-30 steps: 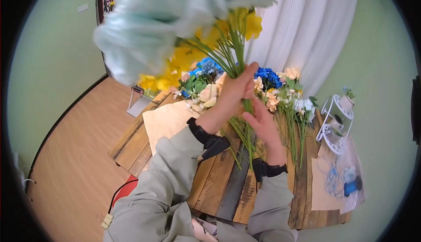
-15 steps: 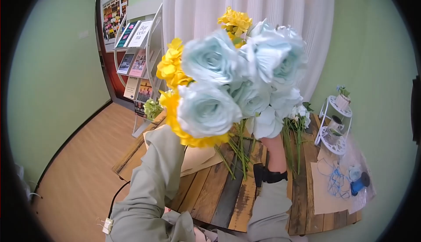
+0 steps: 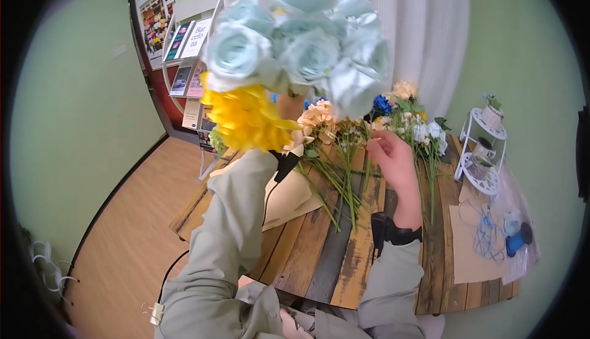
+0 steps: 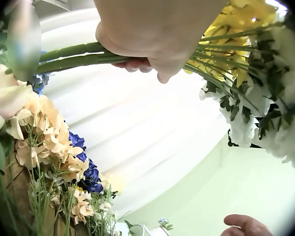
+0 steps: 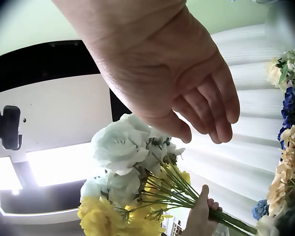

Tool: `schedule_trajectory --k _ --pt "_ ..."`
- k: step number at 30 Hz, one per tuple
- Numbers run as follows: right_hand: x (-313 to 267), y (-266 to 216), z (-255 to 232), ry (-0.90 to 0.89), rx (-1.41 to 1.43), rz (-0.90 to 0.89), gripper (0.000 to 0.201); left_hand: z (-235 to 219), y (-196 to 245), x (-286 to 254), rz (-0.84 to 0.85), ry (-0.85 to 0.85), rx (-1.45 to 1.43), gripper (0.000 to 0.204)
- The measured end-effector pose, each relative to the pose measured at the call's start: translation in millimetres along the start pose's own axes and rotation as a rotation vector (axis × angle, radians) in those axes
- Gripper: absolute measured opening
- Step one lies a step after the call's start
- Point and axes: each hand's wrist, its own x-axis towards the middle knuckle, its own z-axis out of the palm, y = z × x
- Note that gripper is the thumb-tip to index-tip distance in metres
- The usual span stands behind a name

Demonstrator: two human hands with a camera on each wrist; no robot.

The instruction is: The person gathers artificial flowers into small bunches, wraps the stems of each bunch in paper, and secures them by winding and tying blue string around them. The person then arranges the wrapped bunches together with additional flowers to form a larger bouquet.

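Item under inspection: one bouquet (image 3: 310,56) of large pale blue roses (image 3: 238,51) and ruffled yellow flowers (image 3: 246,118). The roses are broad, layered and fully spread, packed closely together; the yellow blooms sit low on the left side of the cluster in the head view. Dark green leaves (image 4: 270,125) show beneath the heads in the left wrist view. The green stems (image 4: 83,60) fan out under the blooms and narrow to a bundle at the grip.

Location: raised in the air above the wooden surface (image 3: 301,247), in front of the white curtain (image 3: 424,44).

Hands: the left hand (image 5: 201,216) grips the stem bundle, its fingers curled round it. The right hand (image 3: 396,158) is apart from the bouquet; its fingers (image 5: 214,105) are loosely bent, well short of a fist, and hold nothing. In the head view it appears beside the peach flowers (image 3: 319,118); contact with them cannot be confirmed from that angle.

Differences noted: half a second ago the bouquet stood lower and further right in the head view, covering the right hand and the peach flowers; both are now exposed. One second ago the right hand was at the stems below the left; it has since come away, while the left hand's grip is maintained
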Motion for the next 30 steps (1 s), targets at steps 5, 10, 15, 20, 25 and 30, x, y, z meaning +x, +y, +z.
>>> schedule_trajectory --k 5,10,15,20,25,30 --pt "-2 -7 18 0.097 -0.269 -0.186 0.053 -32 94 -16 -0.508 -0.476 -0.634 0.017" --pt "-9 -25 52 -0.07 -0.123 -0.383 0.068 -63 160 -28 -0.443 -0.868 -1.459 0.034" --pt "-18 -30 76 -0.69 0.42 0.138 0.032 -76 164 -34 -0.291 -1.272 -1.932 0.042" --pt "-27 -12 123 -0.13 0.252 -0.16 0.031 -74 138 -31 -0.25 -1.365 -1.987 0.023" --pt "-27 -9 120 0.022 0.023 -0.184 0.028 -74 137 -55 -0.483 -0.753 -1.693 0.043" --pt "-31 -14 117 0.024 -0.261 -0.206 0.023 -75 146 -69 -0.577 -0.534 -1.581 0.053"
